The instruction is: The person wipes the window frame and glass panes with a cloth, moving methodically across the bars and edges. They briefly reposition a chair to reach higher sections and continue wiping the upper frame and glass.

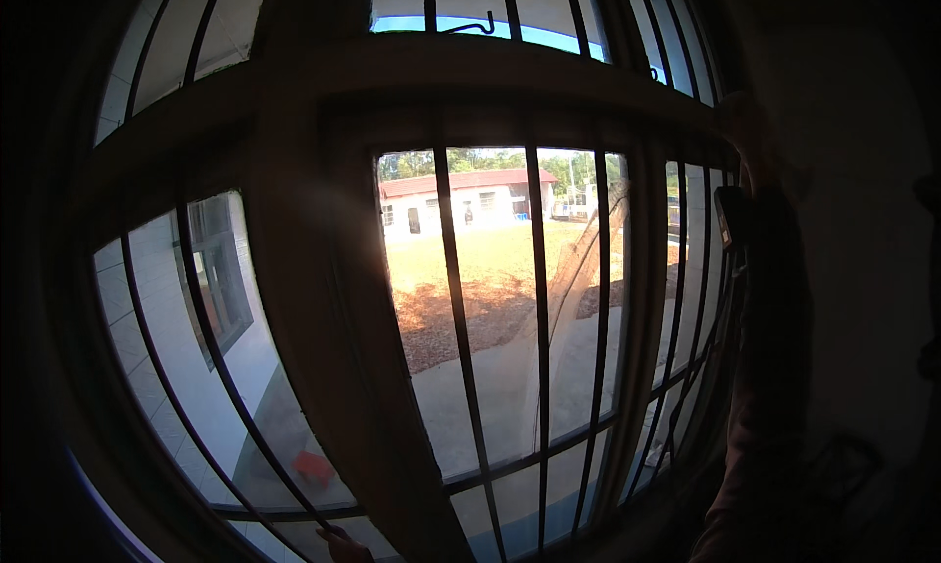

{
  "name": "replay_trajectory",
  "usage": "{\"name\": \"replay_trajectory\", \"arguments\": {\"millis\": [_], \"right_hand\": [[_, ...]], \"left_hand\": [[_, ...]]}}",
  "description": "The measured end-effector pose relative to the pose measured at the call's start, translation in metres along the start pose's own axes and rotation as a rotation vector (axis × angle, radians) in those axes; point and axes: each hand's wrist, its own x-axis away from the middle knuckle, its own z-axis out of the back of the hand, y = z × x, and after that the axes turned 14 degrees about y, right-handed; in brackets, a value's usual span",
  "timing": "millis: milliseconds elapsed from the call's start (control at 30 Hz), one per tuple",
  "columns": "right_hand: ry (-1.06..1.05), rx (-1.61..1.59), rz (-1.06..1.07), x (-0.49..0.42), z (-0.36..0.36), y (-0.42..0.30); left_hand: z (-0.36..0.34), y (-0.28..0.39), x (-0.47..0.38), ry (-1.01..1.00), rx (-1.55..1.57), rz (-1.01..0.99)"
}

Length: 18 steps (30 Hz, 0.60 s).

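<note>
A window with a dark frame [294,269] and thin upright metal bars fills the view before me. At the bottom, my left hand [344,545] has its fingers around the lower part of a window bar [239,409]; much of the hand is cut off by the picture's edge. My right arm reaches up along the right side. At its top, my right hand [744,126] is against the right end of the frame's crossbar [514,74], mostly lost in shadow. A small dark boxy object [728,217] shows at that wrist; its kind is unclear.
A bent metal hook [478,25] shows at the upper pane. Through the glass are a white wall with a window [220,269], a red object [314,467] on the ground, a paved strip [492,409], brownish ground and a red-roofed building [470,195]. A dark wall [853,269] stands right.
</note>
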Motion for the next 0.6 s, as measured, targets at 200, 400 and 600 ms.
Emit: {"name": "replay_trajectory", "arguments": {"millis": [200,400,600], "right_hand": [[0.372,0.263,0.150,0.008,-0.081,-0.047],[-0.082,-0.587,-0.388,0.012,-0.002,-0.149],[-0.064,-0.668,-0.034,0.014,0.093,-0.195]], "left_hand": [[-0.022,-0.031,-0.003,0.016,-0.004,0.154],[-0.019,-0.020,0.002,-0.003,-0.001,0.116],[-0.008,0.003,0.002,-0.019,0.035,0.172]]}}
